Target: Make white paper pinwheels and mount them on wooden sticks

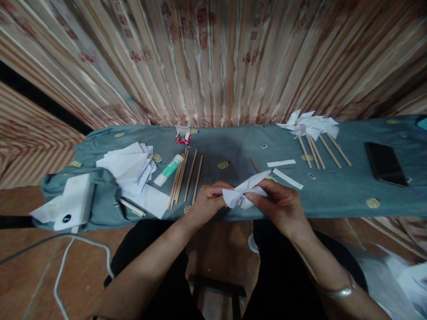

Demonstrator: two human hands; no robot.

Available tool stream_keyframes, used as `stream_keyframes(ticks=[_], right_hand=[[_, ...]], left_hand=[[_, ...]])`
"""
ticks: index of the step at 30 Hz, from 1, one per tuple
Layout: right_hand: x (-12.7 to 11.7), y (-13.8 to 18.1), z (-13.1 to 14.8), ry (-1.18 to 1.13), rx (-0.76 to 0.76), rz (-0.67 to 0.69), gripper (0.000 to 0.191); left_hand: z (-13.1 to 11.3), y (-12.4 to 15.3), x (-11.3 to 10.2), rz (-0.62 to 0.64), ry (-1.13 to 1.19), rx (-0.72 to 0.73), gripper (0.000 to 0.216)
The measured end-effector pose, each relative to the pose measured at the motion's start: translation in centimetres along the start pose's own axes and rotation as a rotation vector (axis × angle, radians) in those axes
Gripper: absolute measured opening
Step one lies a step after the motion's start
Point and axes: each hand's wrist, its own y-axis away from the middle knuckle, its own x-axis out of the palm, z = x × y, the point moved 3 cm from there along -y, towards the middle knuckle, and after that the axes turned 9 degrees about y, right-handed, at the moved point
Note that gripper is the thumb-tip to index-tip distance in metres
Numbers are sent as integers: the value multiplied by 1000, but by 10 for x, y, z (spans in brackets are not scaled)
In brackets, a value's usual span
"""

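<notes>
At the near edge of the blue-grey cloth (333,191), both hands pinch one folded white paper piece (245,191): the left hand (207,202) grips its left end with closed fingers, and the right hand (283,204) closes on its right side. To the left lie loose wooden sticks (187,175), a glue tube (168,170) and a paper stack (128,166). Finished paper pinwheels (312,126) and a dark phone (385,163) lie to the right.

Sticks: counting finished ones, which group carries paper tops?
The right-hand sticks, tipped with white paper pinwheels; the left sticks by the glue tube are bare.
</notes>
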Motion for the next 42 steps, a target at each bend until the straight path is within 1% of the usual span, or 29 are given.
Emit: stream_keyframes(ticks=[3, 8, 11, 14, 19, 24, 27, 29, 33, 37, 42], right_hand=[[-1, -7, -5, -41, 45, 46, 4], [2, -17, -16, -146, 105, 138, 19], [4, -20, -20, -169, 130, 169, 26], [5, -22, -22, -191, 134, 206, 31], [7, -24, -23, -189, 137, 341, 36], [16, -21, -27, -176, 155, 461, 40], [27, -17, -30, -130, 153, 579, 42], [36, -15, -33, -64, 144, 665, 45], [50, -17, -35, 54, 121, 779, 45], [57, -28, -31, 184, 110, 868, 36], [65, -48, -23, 376, 97, 990, 23]], left_hand=[[2, -1, -1, 7, -19, 36, 16], [8, -2, -2, 26, -17, 74, 29], [13, 0, -2, -38, -10, 77, 31], [17, 4, 0, -115, 31, 42, 29], [20, 16, 6, -195, 141, -29, 28], [28, 38, 5, -273, 209, -16, 23], [38, 57, 2, -348, 299, -89, 18], [45, 68, 2, -403, 362, -135, 18], [52, 84, 3, -490, 455, -152, 23], [60, 86, 6, -554, 536, -168, 21], [74, 78, 7, -624, 637, -200, 17]])
